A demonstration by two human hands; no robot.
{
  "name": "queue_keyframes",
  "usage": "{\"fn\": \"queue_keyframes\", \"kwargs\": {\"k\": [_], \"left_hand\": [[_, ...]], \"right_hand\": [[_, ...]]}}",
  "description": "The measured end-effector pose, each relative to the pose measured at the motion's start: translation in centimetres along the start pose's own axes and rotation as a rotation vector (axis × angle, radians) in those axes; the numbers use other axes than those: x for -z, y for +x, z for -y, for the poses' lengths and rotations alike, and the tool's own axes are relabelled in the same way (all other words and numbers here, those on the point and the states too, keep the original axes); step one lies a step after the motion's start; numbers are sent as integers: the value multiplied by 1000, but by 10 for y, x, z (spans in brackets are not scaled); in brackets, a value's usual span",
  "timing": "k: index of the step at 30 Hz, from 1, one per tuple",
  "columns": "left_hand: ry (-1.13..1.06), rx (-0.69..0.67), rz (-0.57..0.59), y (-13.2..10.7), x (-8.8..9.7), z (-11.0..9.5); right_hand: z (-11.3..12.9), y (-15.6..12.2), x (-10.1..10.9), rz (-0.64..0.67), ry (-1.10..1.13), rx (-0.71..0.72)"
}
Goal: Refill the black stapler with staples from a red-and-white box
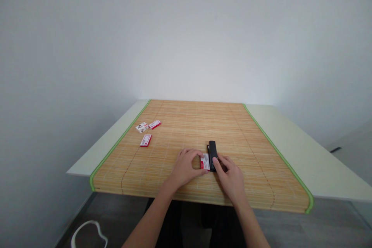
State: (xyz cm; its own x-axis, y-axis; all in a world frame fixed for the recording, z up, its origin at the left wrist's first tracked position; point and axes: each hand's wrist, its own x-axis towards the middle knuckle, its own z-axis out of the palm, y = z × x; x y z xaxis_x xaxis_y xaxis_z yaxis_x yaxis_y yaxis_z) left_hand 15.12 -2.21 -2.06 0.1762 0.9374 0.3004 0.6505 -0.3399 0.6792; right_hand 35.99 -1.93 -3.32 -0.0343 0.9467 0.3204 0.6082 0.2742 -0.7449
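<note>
My left hand (186,166) is closed in a pinch on a small red-and-white box (205,161) near the front middle of the bamboo mat (250,143). Right beside the box lies a black stapler (212,152), pointing away from me. My right hand (229,174) rests its curled fingers on the near end of the stapler and touches the box's right edge. Both hands meet at the box.
Three more small red-and-white boxes lie at the mat's left: one (142,127), one (155,124) and one (145,140). The mat has a green border and covers a pale table (305,151) against a white wall. A white looped object (87,232) lies on the floor at lower left.
</note>
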Motion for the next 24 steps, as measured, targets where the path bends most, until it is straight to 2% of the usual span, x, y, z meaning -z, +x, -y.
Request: {"fn": "queue_keyframes", "kwargs": {"k": [12,18,24], "left_hand": [[30,19,29,0,4,-5],[11,15,16,-2,2,-3],[4,31,19,-2,0,1]], "right_hand": [[-3,2,-4,-20,43,-68],[-12,2,-3,-85,149,-133],[-9,2,-4,-32,107,-92]]}}
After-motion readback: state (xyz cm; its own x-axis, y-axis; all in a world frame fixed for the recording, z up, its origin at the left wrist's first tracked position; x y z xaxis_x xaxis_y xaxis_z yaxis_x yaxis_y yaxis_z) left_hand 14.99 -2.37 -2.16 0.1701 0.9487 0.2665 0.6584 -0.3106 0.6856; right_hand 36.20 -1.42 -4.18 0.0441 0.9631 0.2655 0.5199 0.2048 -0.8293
